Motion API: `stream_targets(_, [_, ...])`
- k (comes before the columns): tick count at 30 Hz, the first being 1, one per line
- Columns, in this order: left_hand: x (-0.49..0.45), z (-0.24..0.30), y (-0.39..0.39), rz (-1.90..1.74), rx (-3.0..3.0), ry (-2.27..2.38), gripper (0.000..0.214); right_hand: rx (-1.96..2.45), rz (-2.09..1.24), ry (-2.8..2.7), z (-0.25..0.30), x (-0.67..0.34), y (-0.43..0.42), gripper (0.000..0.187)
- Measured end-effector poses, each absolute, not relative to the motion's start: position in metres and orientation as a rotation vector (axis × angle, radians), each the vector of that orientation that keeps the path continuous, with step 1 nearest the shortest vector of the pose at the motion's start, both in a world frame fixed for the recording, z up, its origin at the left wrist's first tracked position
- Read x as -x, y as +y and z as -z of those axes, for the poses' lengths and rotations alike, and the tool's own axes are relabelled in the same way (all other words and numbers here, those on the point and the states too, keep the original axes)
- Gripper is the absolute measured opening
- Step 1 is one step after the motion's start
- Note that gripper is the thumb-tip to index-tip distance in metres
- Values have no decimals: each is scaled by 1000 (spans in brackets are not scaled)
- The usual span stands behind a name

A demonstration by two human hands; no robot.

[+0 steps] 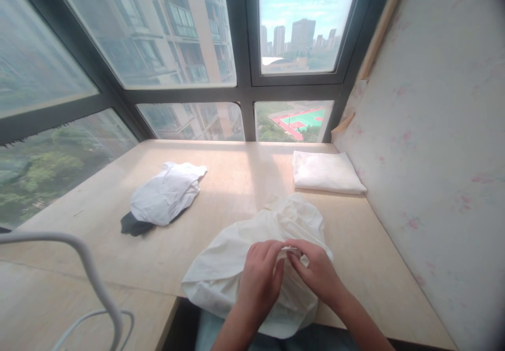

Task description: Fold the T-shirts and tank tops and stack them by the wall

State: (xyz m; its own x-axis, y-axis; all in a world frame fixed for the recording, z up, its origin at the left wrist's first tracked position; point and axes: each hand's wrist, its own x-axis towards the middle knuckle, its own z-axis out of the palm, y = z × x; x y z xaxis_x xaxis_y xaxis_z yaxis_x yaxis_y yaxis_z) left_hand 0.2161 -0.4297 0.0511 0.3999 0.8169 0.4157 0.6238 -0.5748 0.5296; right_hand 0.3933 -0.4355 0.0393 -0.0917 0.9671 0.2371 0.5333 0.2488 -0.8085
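Note:
A crumpled cream-white garment [221,253] lies bunched at the table's front edge, its lower part hanging over toward my lap. My left hand [262,267] pinches a fold of this cloth between thumb and fingers. Close beside it, fingertips nearly touching, my right hand [311,264] pinches the same edge of cloth. Exactly which part of the garment they hold is hidden by the fingers.
On the left of the wooden table [229,203] lies a loose white garment [165,193] over a dark cloth [136,224]. A folded white cloth [327,172] rests by the papered wall [430,172]. A grey curved tube [89,261] arches at lower left. Windows stand behind.

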Motion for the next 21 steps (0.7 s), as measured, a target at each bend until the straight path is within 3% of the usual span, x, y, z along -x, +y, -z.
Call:
stream_targets(7, [-163, -13, -443, -783, -2471, 1625, 50, 1359, -704, -1684, -60, -413, -458, 16])
stream_targets(15, [-83, -5, -441, -803, -2327, 1974, 42, 1560, -432, -1391, -88, -473, -484, 18])
stream_targets(21, [-40, -31, -440, -797, -1861, 2293, 38, 1762, -151, -920, -108, -521, -497, 23])
